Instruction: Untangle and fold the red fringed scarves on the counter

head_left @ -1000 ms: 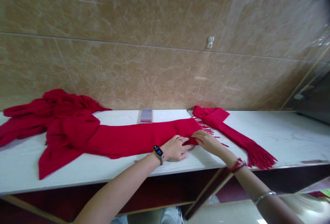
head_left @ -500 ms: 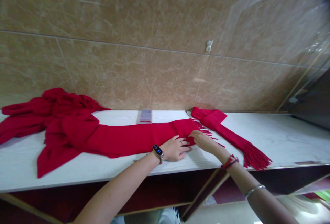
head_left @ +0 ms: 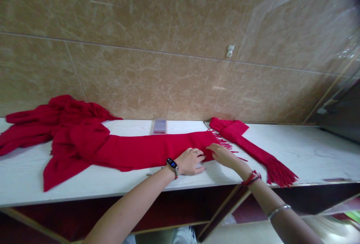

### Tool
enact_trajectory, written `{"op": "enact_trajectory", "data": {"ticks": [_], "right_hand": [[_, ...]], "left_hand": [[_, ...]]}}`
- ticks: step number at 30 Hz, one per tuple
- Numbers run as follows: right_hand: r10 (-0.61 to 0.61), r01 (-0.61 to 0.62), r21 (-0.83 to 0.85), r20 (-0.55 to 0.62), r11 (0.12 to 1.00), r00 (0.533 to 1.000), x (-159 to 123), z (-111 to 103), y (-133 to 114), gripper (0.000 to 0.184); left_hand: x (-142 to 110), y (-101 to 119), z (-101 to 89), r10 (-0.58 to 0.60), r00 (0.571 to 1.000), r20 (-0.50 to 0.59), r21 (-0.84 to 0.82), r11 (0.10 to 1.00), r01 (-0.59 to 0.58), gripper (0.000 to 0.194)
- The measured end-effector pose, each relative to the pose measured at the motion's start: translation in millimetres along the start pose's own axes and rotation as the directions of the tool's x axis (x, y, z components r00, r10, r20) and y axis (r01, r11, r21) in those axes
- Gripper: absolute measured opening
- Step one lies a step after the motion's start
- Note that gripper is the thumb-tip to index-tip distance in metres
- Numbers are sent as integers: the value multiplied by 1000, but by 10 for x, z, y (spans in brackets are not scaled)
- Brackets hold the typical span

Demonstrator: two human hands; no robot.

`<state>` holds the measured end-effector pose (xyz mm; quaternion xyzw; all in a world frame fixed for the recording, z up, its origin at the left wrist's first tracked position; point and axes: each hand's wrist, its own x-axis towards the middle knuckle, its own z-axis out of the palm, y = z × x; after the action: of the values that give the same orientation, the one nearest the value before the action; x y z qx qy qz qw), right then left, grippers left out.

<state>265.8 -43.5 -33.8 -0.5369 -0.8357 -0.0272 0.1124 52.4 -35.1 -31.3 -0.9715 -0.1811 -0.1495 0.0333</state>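
A long red scarf (head_left: pixel 146 150) lies lengthwise on the white counter, its fringed end to the right and its left part bunched up. My left hand (head_left: pixel 190 161) rests on the scarf's front edge near the fringe, fingers apart and slightly bent, the thumb on the counter. Just to its right, my right hand (head_left: pixel 223 156) has its fingers together on the scarf beside the fringe, closed on the cloth; the fingertips are partly hidden. Right of the fringe lies a second red scarf (head_left: pixel 250 148), narrow and folded over at its back end.
More crumpled red cloth (head_left: pixel 59 118) is heaped at the counter's left against the tiled wall (head_left: pixel 157 86). A small flat box (head_left: pixel 159 127) lies behind the scarf. A small white cat-shaped piece (head_left: pixel 230 51) is on the wall. Shelves (head_left: pixel 180 206) open below the white counter (head_left: pixel 281 142).
My left hand's fingers have bent inward a little and its thumb has moved apart. My right hand stays at nearly the same spot on the scarf. The view has shifted slightly.
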Motion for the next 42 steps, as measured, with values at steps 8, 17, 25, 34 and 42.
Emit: {"op": "enact_trajectory", "data": {"ticks": [8,17,25,34,42], "right_hand": [[13,-8,-62,82,998,997,153,-35,68,36],[25,-49,-123,-186,991,982,-167,380,140,43],[78,-77,14,-219,997,973,-64,158,228,43],[-84,87,20,-107,996,991,-156,-4,28,33],[-19,12,-111,-63,994,998,-153,-111,-2,33]], "left_hand": [[169,-249,-56,-110,981,162,-228,963,146,36],[56,-371,58,-308,911,274,-46,942,332,56],[-131,-368,-75,-244,950,195,-52,965,258,49],[-182,-260,-147,-115,990,80,98,989,107,35],[67,-179,-197,-187,979,83,173,970,171,33]]}}
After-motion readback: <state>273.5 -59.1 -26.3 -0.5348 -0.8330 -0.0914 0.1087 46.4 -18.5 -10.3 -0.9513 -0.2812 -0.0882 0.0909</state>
